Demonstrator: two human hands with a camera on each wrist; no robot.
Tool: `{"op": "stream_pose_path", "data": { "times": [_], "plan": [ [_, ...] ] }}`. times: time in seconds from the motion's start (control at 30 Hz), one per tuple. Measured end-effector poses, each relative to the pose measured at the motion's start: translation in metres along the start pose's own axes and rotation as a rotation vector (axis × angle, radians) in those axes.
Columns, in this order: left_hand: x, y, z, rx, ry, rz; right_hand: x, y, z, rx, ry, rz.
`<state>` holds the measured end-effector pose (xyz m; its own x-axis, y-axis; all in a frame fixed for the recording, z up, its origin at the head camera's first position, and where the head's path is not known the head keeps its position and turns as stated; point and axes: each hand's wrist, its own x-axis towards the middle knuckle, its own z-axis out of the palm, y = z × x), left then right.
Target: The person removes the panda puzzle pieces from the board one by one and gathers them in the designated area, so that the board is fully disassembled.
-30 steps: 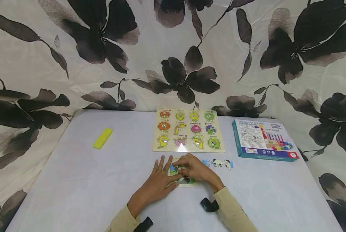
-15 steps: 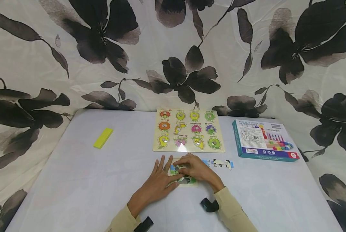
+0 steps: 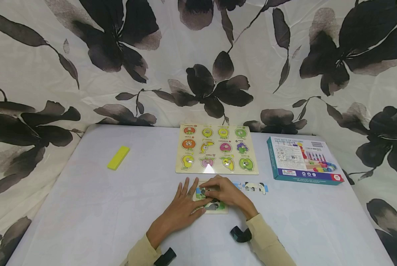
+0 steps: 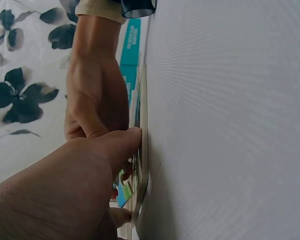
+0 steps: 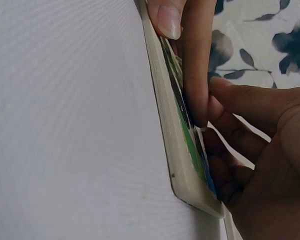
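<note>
1. Both hands rest on the small puzzle board (image 3: 215,207) near the counter (image 3: 85,207) front edge: left hand (image 3: 181,208) flat, fingers straight; right hand (image 3: 226,194) curled, fingertips pressing a piece.
2. Board looks thin, stiff, light; likely best gripped by its edges.
3. Hands hide most of the picture; whether the piece is seated is unclear.

The left hand (image 3: 181,207) is laid flat, fingers straight and spread toward the far side, thumb pressed down at its right. The right hand (image 3: 225,193) is set just right of it, fingers curled and pressed down, both forearms angled inward from the near edge.
</note>
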<state>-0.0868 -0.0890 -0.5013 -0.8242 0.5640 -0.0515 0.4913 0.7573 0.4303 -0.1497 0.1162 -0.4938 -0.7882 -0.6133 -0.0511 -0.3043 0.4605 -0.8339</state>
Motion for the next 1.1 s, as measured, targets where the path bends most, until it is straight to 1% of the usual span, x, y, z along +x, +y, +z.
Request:
{"op": "stream_pose_path", "data": {
  "times": [0.17,0.27,0.33,0.4,0.5,0.6,0.63,0.73,0.93,1.1],
  "plan": [
    [0.001,-0.001,0.001,-0.001,-0.002,0.006,-0.002,0.000,-0.004,0.079,0.009,0.015],
    [0.001,0.000,0.000,-0.008,-0.002,0.004,-0.005,-0.001,-0.009,0.144,0.022,0.023],
    [0.001,0.000,0.000,-0.013,-0.002,0.000,-0.008,-0.002,-0.014,0.164,0.038,0.021],
    [0.002,0.001,-0.001,-0.016,-0.001,-0.004,-0.011,-0.002,-0.018,0.166,0.057,0.025],
    [0.002,0.001,-0.002,-0.019,-0.003,-0.011,-0.019,-0.013,-0.027,0.141,0.082,0.042],
    [0.001,0.001,-0.002,-0.027,-0.003,-0.018,-0.025,-0.011,-0.033,0.123,0.108,0.054],
    [0.001,0.001,-0.002,-0.031,-0.004,-0.019,-0.027,-0.010,-0.035,0.116,0.116,0.056],
    [0.001,0.001,-0.001,-0.038,0.001,-0.022,-0.033,0.006,-0.036,0.119,0.144,0.077],
    [0.002,0.000,0.001,-0.034,0.006,-0.025,-0.050,0.011,-0.046,0.124,0.185,0.133],
    [0.002,0.001,0.000,-0.042,0.007,-0.027,-0.062,0.017,-0.052,0.102,0.179,0.174]
  ]
}}
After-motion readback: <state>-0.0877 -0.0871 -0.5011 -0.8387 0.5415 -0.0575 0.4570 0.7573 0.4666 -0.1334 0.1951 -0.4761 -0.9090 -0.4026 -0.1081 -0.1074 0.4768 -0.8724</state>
